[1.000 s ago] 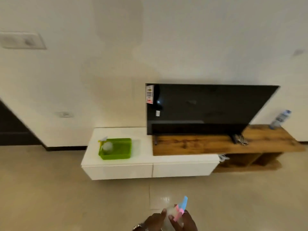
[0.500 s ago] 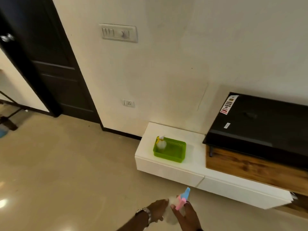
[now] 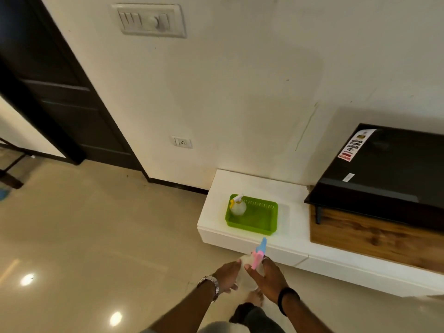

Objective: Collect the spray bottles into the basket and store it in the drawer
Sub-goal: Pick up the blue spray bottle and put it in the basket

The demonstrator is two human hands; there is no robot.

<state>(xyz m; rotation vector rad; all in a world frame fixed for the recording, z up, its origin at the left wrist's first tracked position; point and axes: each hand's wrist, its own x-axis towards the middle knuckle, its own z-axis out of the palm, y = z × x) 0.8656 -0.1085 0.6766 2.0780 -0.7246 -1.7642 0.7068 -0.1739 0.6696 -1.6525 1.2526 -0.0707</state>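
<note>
A green plastic basket point(image 3: 260, 221) stands on the left end of a low white cabinet point(image 3: 216, 212). Inside it, at the left end, a clear spray bottle with a yellow and white head point(image 3: 237, 205) stands upright. Below the basket, over the floor, I hold a second clear spray bottle with a pink and blue head point(image 3: 257, 255) between both hands. My left hand point(image 3: 228, 276) wraps its left side and my right hand point(image 3: 266, 277) its right side. The bottle's body is mostly hidden by my fingers.
A black television point(image 3: 384, 174) sits on a wooden shelf point(image 3: 372, 236) right of the basket. The white cabinet has closed drawer fronts point(image 3: 252, 246) along its face. A dark door point(image 3: 48, 87) stands at the left. Glossy beige floor point(image 3: 96, 236) spreads in front.
The view has swung left and down and come closer to the cabinet. Both hands with the pink and blue bottle have risen toward the basket.
</note>
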